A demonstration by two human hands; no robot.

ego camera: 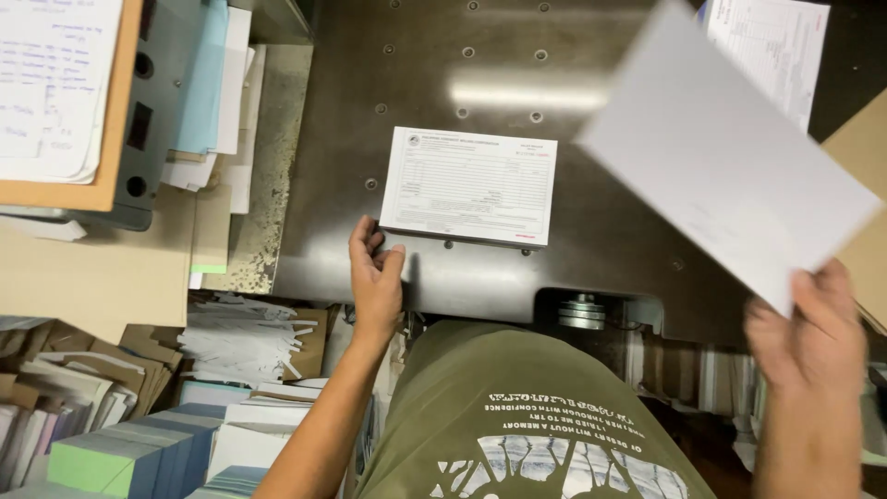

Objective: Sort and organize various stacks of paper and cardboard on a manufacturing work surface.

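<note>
A stack of printed white forms lies on the dark metal machine table. My left hand rests at the stack's near left corner, fingers touching its edge. My right hand is raised at the right and grips a blank white sheet by its near corner; the sheet is tilted and blurred above the table.
Another printed paper lies at the far right. A clipboard with handwritten paper and loose sheets sit at the left. Paper offcuts and coloured paper stacks lie below the table's front edge.
</note>
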